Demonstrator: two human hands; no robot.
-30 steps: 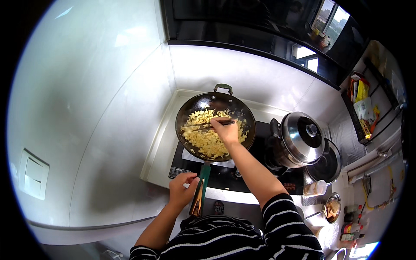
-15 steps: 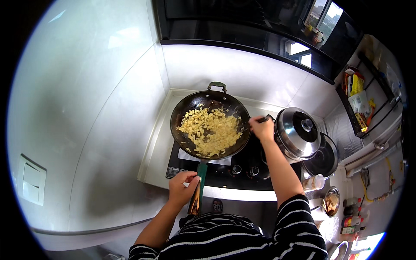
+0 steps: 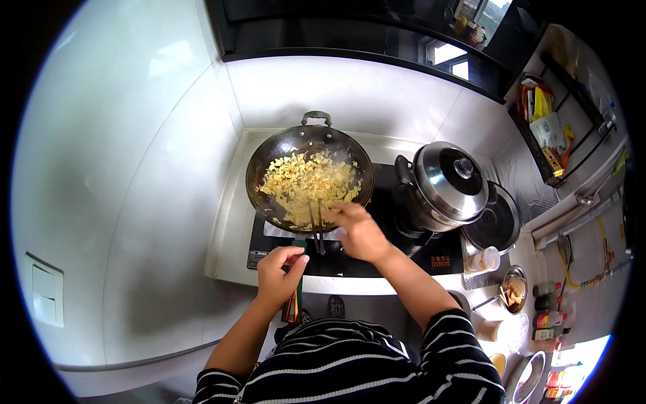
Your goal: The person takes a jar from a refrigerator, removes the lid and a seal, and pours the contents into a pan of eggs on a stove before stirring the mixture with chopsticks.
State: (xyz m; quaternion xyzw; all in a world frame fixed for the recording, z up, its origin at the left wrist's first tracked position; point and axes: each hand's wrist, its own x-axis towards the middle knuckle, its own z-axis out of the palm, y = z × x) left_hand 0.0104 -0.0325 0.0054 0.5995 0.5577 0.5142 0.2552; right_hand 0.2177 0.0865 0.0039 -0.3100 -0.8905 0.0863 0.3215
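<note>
A dark wok point(image 3: 254, 176) sits on the left side of the black cooktop, holding a heap of yellow crumbled food like scrambled egg point(image 3: 303, 176). My left hand point(image 3: 280, 275) is closed around the wok's long green and copper-coloured handle point(image 3: 300, 244), thumb on top. Over the wok's near right rim, my right hand point(image 3: 362, 233) grips a pair of dark chopsticks point(image 3: 316, 225), its fingers slightly blurred. The chopsticks' far ends reach into the near part of the food, and their other ends stick out toward me past the rim.
A lidded steel pot point(image 3: 441, 202) stands on the right burner. Beside it lie a round black pan or lid point(image 3: 494, 219) and a clear jar point(image 3: 482, 260). A bowl point(image 3: 514, 289) and several bottles line the right counter. Above hangs a dark cabinet or hood point(image 3: 363, 50).
My right hand has moved left and nearer to me, from the wok's right edge to its near rim. The chopsticks now stand out clearly. My left hand keeps the handle.
</note>
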